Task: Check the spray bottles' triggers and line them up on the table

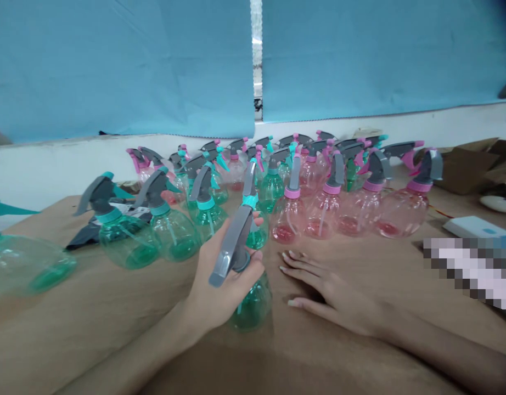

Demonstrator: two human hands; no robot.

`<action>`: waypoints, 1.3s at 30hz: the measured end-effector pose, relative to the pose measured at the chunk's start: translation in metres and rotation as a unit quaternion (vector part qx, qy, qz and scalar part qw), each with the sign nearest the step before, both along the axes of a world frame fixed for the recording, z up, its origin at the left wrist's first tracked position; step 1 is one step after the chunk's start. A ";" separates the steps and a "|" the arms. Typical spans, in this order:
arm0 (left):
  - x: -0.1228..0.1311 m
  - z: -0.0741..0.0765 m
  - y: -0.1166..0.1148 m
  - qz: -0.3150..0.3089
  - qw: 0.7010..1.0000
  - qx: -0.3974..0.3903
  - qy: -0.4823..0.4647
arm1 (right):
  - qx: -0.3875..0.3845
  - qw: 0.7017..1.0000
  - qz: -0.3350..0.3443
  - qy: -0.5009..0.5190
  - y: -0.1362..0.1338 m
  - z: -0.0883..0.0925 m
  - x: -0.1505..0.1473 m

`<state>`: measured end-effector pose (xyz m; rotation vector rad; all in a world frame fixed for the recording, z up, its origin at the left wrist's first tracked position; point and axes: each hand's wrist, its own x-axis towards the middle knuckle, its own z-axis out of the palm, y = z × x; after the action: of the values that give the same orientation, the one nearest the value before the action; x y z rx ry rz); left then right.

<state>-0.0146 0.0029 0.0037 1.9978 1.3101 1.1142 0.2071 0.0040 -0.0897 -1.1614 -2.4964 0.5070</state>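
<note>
My left hand point(220, 280) is wrapped round the neck of a green spray bottle point(253, 307), whose grey trigger head tilts over the fingers. The bottle's clear green body shows below the hand, near the table. My right hand point(327, 288) lies flat on the brown tabletop with its fingers stretched out, holding nothing. Just past its fingertips stands a row of pink spray bottles point(322, 216) with grey heads and pink collars. On the left, beyond my left hand, several green spray bottles point(176, 236) stand in a row.
More pink and green bottles crowd the back of the table point(133, 340). One green bottle point(26, 263) stands at the far left edge. At right are a cardboard box point(462, 164), a white computer mouse point(499, 203) and a white box point(471, 226). Blue curtains point(125, 66) hang behind.
</note>
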 end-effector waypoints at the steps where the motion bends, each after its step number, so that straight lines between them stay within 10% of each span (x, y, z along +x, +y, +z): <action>1: 0.000 0.000 0.000 0.000 1.000 0.001 0.001 | 0.000 1.000 0.001 -0.001 0.000 0.000 0.000; 39: -0.001 0.005 0.001 -0.022 1.000 -0.010 0.012 | 0.007 1.000 0.001 0.006 0.001 -0.004 0.001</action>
<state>-0.0152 0.0038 0.0088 2.0216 1.2796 1.0552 0.2077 0.0051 -0.0933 -1.1482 -2.4868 0.4935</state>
